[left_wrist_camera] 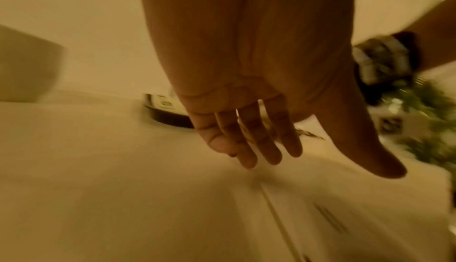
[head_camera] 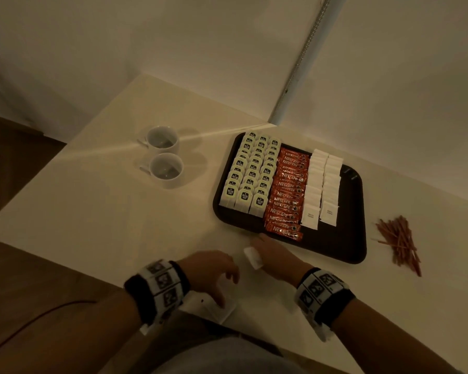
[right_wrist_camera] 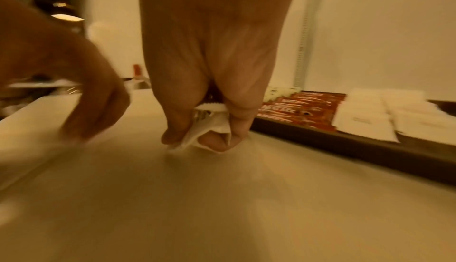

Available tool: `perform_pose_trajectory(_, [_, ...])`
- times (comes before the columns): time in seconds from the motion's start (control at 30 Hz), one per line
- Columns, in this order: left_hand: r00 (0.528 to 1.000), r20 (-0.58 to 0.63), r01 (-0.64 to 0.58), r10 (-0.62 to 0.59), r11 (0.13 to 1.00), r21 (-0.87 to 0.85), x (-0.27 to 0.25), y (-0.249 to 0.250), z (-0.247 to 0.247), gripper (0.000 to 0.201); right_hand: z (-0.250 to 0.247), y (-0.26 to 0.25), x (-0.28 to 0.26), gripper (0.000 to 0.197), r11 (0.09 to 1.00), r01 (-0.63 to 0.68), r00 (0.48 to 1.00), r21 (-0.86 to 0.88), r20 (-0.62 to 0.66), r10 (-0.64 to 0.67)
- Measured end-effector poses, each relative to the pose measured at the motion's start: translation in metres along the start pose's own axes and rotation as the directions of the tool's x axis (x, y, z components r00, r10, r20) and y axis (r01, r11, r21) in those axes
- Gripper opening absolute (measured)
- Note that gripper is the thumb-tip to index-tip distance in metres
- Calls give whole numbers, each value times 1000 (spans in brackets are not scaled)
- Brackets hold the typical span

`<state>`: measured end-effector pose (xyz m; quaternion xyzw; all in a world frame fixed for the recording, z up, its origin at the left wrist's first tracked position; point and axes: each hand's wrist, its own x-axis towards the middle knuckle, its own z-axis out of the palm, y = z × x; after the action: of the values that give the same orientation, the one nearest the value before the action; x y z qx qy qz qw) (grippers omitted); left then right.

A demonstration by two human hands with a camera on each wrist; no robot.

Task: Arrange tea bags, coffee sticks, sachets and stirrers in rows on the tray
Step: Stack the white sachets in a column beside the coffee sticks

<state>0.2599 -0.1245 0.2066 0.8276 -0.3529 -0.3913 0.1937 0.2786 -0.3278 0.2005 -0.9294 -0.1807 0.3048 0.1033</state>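
A dark tray (head_camera: 335,249) holds three columns of tea bags (head_camera: 250,174), a row of red coffee sticks (head_camera: 288,193) and two columns of white sachets (head_camera: 322,187). Brown stirrers (head_camera: 399,241) lie in a loose pile on the table, right of the tray. My right hand (head_camera: 257,248) sits just before the tray's near rim and pinches a crumpled white sachet (right_wrist_camera: 212,129) between thumb and fingers. My left hand (head_camera: 229,290) hovers low near the table's front edge with fingers relaxed and spread (left_wrist_camera: 246,149), holding nothing, over a flat white wrapper (head_camera: 219,309).
Two white cups (head_camera: 162,141) (head_camera: 166,168) stand on the table left of the tray. White walls meet in a corner behind the tray, with a ribbed strip (head_camera: 297,71) running up it. The table's front edge runs close under my wrists.
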Motion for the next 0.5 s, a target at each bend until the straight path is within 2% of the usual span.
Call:
perform_pose_trajectory(0.07, [993,102,-67,53,987,143,13,9,11,60,-9,6,-4,49,976,-84,996,200,-8,87])
perform_pose_trajectory(0.1, [990,123,-92,68,977,195,17,11,16,60,-13,9,-7,48,930,-109,993,351,-1,116])
perform_pose_trajectory(0.17, [988,134,-109,77,962,252,22,12,20,54,-22,11,-14,39,735,-135,989,665,47,139])
perform_pose_trajectory(0.23, [987,147,-97,58,958,269,27,11,19,45,-30,10,-21,30,513,-184,981,838,120,155])
perform_pose_trajectory(0.3, [981,192,-62,9,961,269,30,11,15,38,-37,10,-24,26,325,-230,968,917,179,178])
perform_pose_trajectory(0.37, [973,226,-14,-41,971,237,31,12,9,31,-44,13,-26,21,184,-246,957,952,209,200])
perform_pose_trajectory(0.43, [975,216,28,-56,991,131,31,14,-2,23,-52,15,-29,15,108,-232,955,967,205,213])
perform_pose_trajectory(0.5, [983,169,90,-70,989,-114,32,14,-16,18,-65,14,-35,10,72,-192,960,979,172,223])
